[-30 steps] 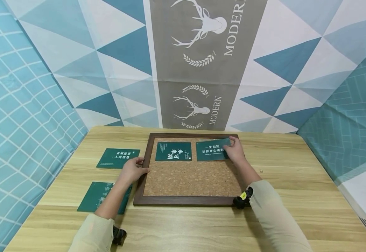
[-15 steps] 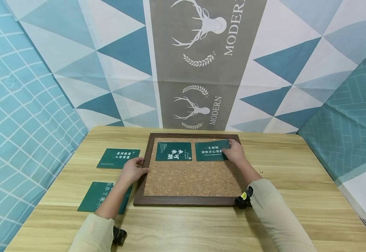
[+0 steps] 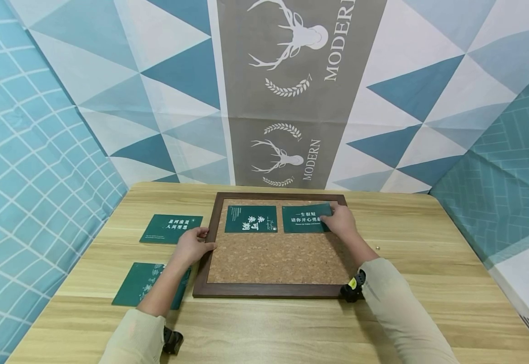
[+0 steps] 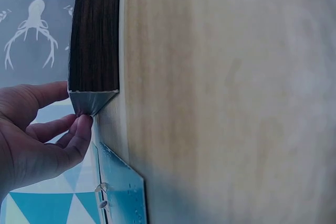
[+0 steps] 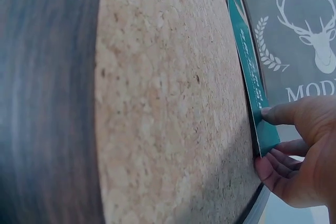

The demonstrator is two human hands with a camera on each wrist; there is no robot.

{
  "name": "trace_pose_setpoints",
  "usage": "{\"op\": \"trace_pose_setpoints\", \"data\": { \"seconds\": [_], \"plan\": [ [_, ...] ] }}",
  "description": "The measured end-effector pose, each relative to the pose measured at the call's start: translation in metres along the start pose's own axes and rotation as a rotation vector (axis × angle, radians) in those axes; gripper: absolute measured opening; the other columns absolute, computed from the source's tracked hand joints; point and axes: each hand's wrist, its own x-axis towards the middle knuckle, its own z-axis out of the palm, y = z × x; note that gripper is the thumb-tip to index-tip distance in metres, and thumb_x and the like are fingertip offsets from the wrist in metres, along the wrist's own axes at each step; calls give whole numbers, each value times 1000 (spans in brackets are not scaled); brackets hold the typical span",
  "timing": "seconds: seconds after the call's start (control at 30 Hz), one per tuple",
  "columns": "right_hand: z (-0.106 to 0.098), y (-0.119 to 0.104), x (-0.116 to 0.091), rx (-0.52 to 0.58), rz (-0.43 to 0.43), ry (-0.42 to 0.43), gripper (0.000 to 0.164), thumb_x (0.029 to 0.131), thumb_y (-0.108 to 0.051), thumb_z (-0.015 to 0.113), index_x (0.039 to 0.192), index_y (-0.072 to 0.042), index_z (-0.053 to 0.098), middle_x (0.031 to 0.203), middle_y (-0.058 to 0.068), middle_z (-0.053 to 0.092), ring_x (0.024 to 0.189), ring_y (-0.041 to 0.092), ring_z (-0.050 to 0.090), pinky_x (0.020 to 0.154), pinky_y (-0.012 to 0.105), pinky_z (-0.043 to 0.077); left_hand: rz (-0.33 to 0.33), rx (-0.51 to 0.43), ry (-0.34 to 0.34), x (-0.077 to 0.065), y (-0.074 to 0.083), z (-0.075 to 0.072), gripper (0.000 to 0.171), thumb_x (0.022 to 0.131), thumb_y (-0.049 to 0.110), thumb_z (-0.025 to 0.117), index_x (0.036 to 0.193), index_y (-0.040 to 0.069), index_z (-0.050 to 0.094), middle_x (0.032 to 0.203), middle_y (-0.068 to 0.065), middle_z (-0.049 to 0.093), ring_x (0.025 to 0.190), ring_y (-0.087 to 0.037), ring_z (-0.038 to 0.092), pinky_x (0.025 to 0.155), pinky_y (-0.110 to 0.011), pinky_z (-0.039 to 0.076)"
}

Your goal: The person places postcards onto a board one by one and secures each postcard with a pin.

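Observation:
A cork board (image 3: 278,258) with a dark brown frame lies on the table. My left hand (image 3: 191,247) holds its left edge, the thumb resting on the frame; in the left wrist view fingers touch either side of the frame's edge. Near the board's upper right, my right hand (image 3: 343,221) pinches the right end of a green card (image 3: 307,217) with white Chinese lettering. In the right wrist view, thumb and fingers grip the corner of that card (image 5: 257,93), over the cork. Left of it, another green card (image 3: 251,219) lies on the cork, a small shiny pin at its lower right corner.
Two more green cards lie left of the board: an upper one (image 3: 171,228) and a lower one (image 3: 130,288), partly covered by my left forearm. A tiny shiny round thing (image 3: 378,247) is on the table (image 3: 419,273) at right. A patterned cloth backdrop (image 3: 187,91) stands behind.
My right hand has shifted the card very slightly left and squared it with the board; it has barely moved in the last half second. The left hand stays on the frame.

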Motion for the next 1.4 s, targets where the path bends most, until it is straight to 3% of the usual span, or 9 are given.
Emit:
{"op": "trace_pose_setpoints", "data": {
  "seconds": [0.4,0.63,0.87,0.97,1.1,1.2,1.4],
  "plan": [
    [2,0,0,-12,-15,18,45,90,-22,61,123,8,55,107,25,65,93,34,63,76,45,52,1,4,0,1,-2,0,59,87,18,66,136,-4,43,128,-24,52,117,-39,50,87,-47,50],
    [1,-1,0,-18,-10,29,30,88,-22,63,100,5,65,85,20,67,70,26,59,58,33,45,1,5,1,1,-2,0,58,87,18,66,136,-4,43,127,-24,52,117,-38,51,87,-47,50],
    [0,-3,-2,-51,0,42,33,87,-23,64,101,7,67,114,26,63,88,31,63,70,40,52,-3,4,-1,0,-1,0,59,87,19,66,136,-3,43,128,-24,52,117,-38,50,87,-47,49],
    [0,-2,-3,-29,3,23,28,89,-22,61,88,5,64,84,22,64,69,26,55,60,36,44,-3,7,-3,0,-1,0,59,87,19,65,136,-3,43,128,-24,52,118,-38,50,88,-47,49],
    [-4,0,-6,-2,-4,8,31,92,-22,58,101,6,64,90,22,65,80,32,60,70,40,51,-5,8,-5,-1,-1,0,59,87,19,65,137,-3,42,129,-24,52,118,-38,50,88,-47,49],
    [-10,3,-9,9,-3,10,40,92,-24,57,119,5,59,118,23,62,105,37,60,84,48,51,-5,0,-5,-1,-1,0,59,87,18,65,136,-3,42,128,-24,52,118,-38,50,88,-47,49],
    [-24,14,-13,-11,11,8,39,94,-27,53,116,4,61,112,23,63,95,35,61,74,45,51,1,-4,-8,-2,-1,0,59,87,18,65,137,-4,42,128,-24,51,118,-39,50,88,-47,49]
  ]
}}
